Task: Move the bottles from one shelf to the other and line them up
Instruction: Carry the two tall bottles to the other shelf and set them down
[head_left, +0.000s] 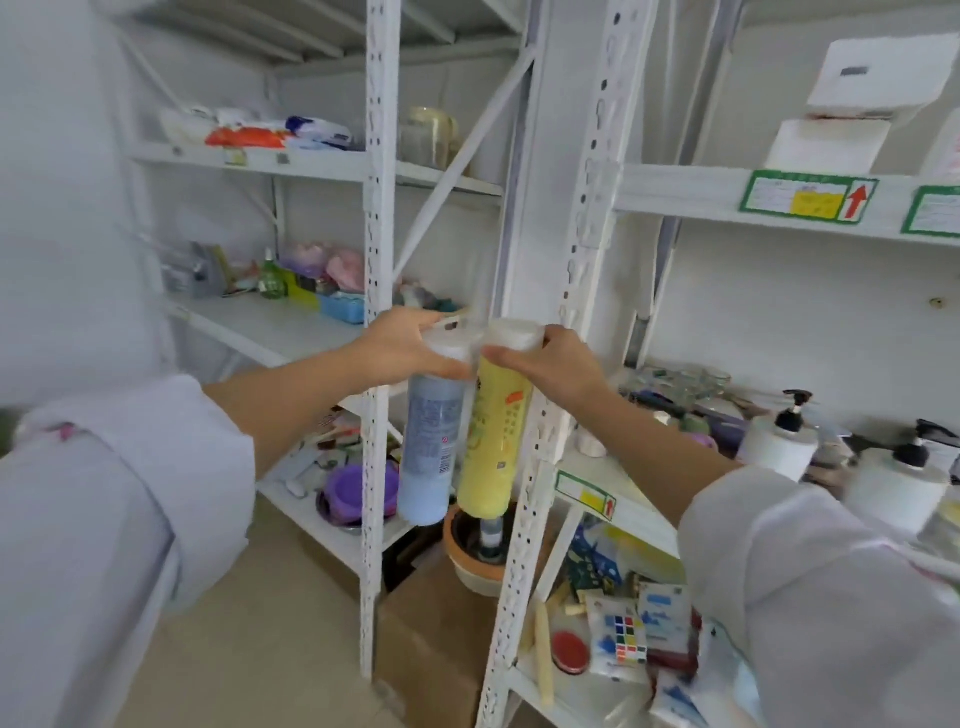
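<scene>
Left hand (400, 345) grasps the blue bottle (431, 441), right hand (550, 364) the yellow bottle (496, 441); both hang upright, caps partly hidden by fingers.

A cardboard box (431, 639) sits on the floor between the two racks, with a bowl (475, 564) resting on top. A purple dish (353, 491) lies on the left rack's low shelf. A colour-cube packet (626, 636) and a red disc (570, 652) lie on the right rack's bottom shelf. White cartons (852, 104) are stacked on the upper right shelf.

Both arms extended; left grip (410, 345), right grip (556, 364) curled, side by side.
</scene>
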